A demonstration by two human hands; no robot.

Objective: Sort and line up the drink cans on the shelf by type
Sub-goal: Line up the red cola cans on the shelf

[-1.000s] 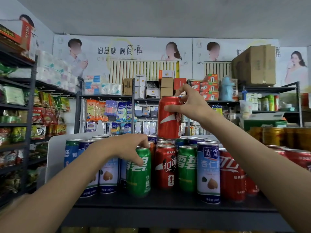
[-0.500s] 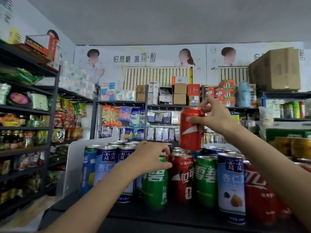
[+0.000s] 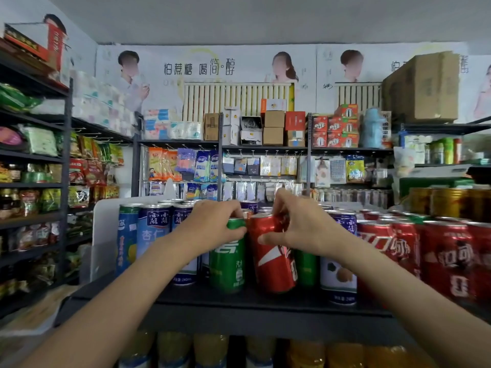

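Observation:
My left hand grips the top of a green soda can standing at the front of the dark shelf. My right hand holds a red cola can, tilted, just right of the green one, its base at the shelf's front edge. Blue-and-white almond drink cans stand at the left. Behind my right hand are another green can and a blue-and-white can. Several red cola cans fill the right side.
A white divider panel closes the shelf's left end. Gold cans stand behind at the far right. Yellow bottles sit on the shelf below. Racks of snacks line the aisle to the left.
My right hand has brought the red cola can down from above the cans to the front row beside the green can. My left hand has stayed on the green can.

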